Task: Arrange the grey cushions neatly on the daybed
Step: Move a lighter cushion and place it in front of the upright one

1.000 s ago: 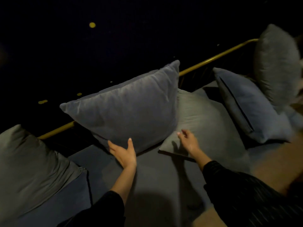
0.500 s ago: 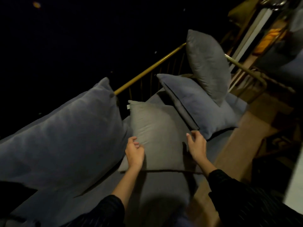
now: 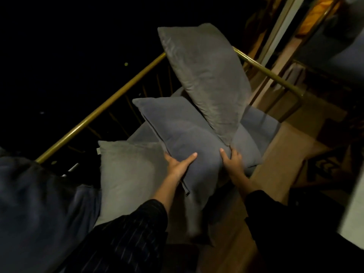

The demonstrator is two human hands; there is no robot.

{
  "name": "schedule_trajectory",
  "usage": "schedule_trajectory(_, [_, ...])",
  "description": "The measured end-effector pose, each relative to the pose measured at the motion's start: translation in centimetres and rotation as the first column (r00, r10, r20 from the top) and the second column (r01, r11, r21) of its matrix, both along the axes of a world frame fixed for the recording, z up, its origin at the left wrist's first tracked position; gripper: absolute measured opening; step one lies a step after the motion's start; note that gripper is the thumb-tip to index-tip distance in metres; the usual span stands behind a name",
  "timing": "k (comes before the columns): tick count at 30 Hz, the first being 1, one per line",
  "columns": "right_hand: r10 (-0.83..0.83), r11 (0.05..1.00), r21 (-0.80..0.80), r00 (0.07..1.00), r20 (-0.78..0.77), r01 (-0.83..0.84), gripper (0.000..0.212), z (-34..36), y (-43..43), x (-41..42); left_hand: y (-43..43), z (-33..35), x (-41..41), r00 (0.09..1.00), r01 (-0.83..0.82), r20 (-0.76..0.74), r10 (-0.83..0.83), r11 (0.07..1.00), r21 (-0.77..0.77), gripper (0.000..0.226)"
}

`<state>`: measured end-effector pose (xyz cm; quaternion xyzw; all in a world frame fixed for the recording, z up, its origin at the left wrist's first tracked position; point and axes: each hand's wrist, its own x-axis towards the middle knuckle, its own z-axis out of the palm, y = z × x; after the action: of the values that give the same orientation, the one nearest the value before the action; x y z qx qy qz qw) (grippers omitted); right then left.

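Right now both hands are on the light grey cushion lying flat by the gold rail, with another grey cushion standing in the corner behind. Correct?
Not quite. In the head view the left hand and right hand grip the blue-grey cushion, not the light grey cushion, which lies flat and untouched by the gold rail. The upright grey cushion does stand in the corner behind.

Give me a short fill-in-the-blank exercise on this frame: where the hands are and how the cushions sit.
1. Both hands, left hand and right hand, grip the ____-grey cushion.
2. The upright cushion leans at the brass rail's ____.
3. The flat light grey cushion lies to the gripped cushion's ____.

Missing: blue; corner; left
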<state>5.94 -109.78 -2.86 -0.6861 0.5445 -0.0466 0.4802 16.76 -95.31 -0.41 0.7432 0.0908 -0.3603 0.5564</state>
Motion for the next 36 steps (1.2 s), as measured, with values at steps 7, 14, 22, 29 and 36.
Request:
schedule_trajectory(7, [-0.058, 0.996, 0.076, 0.994, 0.088, 0.051, 0.059, -2.6, 3.6, -1.3, -1.5, -1.8, -0.6, 0.991, -0.132, -0.024, 0.134, 0.989, 0.069, 0.096])
schedule_trajectory(14, [-0.118, 0.991, 0.087, 0.975, 0.189, 0.103, 0.058, -1.1, -2.2, -2.6, -5.9, -0.5, -5.3, 0.981, -0.19, -0.057, 0.187, 0.98, -0.06, 0.098])
schedule_trajectory(22, [-0.184, 0.983, 0.047, 0.921, 0.342, 0.179, 0.056, 1.5, -4.9, -0.8, -5.9, -0.6, -6.3, 0.924, -0.37, -0.178, 0.34, 0.911, -0.18, 0.083])
schedule_trajectory(29, [-0.72, 0.616, 0.546, 0.688, 0.098, 0.567, 0.111, -3.5, -0.9, -3.6, -3.8, -1.1, -3.6, 0.952, -0.3, -0.083, 0.294, 0.951, -0.072, 0.073])
schedule_trajectory(36, [-0.825, 0.509, 0.671, 0.529, 0.201, 0.539, 0.042, -3.2, -3.4, -2.6, -3.0, -1.8, -3.3, 0.943, -0.323, -0.104, 0.316, 0.944, -0.064, 0.072])
